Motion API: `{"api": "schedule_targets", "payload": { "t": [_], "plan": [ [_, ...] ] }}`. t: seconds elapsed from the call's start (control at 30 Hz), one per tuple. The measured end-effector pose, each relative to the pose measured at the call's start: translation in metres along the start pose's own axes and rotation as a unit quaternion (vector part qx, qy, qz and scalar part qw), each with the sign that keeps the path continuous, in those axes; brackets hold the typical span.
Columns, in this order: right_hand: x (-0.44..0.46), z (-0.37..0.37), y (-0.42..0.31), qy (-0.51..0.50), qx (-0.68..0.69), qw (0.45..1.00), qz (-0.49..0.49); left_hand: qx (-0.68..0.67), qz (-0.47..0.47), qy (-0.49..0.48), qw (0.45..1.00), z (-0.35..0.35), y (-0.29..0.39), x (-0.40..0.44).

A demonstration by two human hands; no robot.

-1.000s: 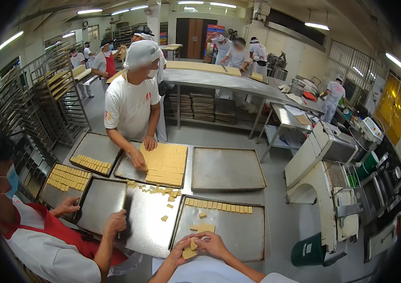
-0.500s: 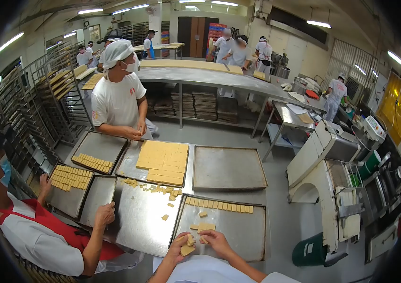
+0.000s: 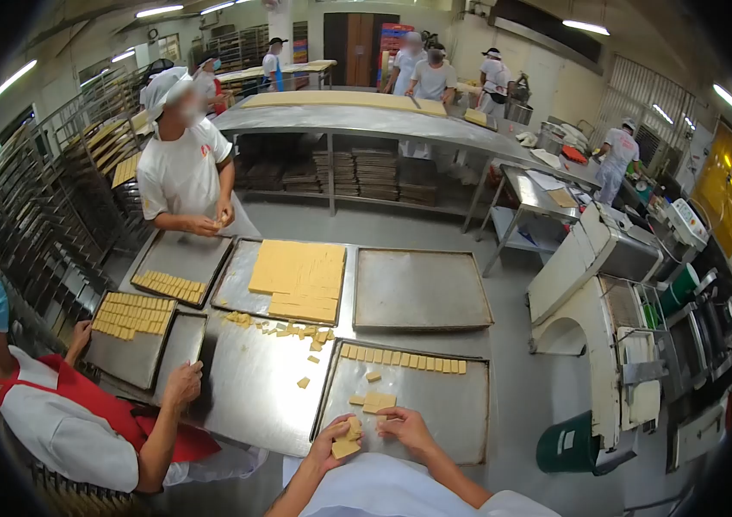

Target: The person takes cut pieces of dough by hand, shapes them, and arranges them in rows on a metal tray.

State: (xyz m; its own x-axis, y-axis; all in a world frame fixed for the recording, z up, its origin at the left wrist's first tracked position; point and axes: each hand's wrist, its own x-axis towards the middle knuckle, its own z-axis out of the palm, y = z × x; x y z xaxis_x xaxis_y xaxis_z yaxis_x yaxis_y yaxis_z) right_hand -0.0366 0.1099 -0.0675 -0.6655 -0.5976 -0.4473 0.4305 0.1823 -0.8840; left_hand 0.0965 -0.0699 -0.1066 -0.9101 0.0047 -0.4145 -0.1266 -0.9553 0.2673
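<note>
My left hand [image 3: 328, 445] is closed around several yellow dough pieces [image 3: 347, 443] at the near edge of a metal tray [image 3: 448, 418]. To its right, my right hand [image 3: 407, 430] has its fingertips pinched at a small dough piece, partly hidden by the fingers. Just beyond the hands, a flat cluster of dough pieces [image 3: 379, 401] lies on the tray. A single loose piece [image 3: 373, 376] sits farther up. Along the tray's far side runs a neat row of small dough pieces [image 3: 404, 358].
A tray with a large cut dough slab [image 3: 297, 274] stands ahead, with scraps [image 3: 297, 331] beside it. Another tray [image 3: 422, 289] is at right. One co-worker in a red apron [image 3: 116, 414] holds a tray at left; another [image 3: 185, 172] stands across the table.
My right hand has moved slightly away from my left, toward the dough cluster. The co-worker across has shifted left and turned the head. My view has tilted slightly.
</note>
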Motion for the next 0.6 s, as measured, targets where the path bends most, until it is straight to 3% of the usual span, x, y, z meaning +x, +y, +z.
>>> {"api": "schedule_targets", "payload": {
  "t": [0.17, 0.37, 0.6],
  "plan": [
    [0.013, -0.021, 0.01, 0.05, 0.059, 0.996, -0.053, -0.06, -0.004, -0.019, 0.998, -0.005, 0.004, -0.002],
    [0.001, -0.036, -0.015, 0.104, 0.023, 0.992, -0.071, -0.092, 0.005, -0.094, 0.991, -0.003, 0.01, -0.007],
    [0.02, -0.057, 0.022, 0.084, 0.1, 0.99, -0.062, -0.098, -0.01, -0.118, 0.988, -0.007, 0.013, 0.002]
  ]
}}
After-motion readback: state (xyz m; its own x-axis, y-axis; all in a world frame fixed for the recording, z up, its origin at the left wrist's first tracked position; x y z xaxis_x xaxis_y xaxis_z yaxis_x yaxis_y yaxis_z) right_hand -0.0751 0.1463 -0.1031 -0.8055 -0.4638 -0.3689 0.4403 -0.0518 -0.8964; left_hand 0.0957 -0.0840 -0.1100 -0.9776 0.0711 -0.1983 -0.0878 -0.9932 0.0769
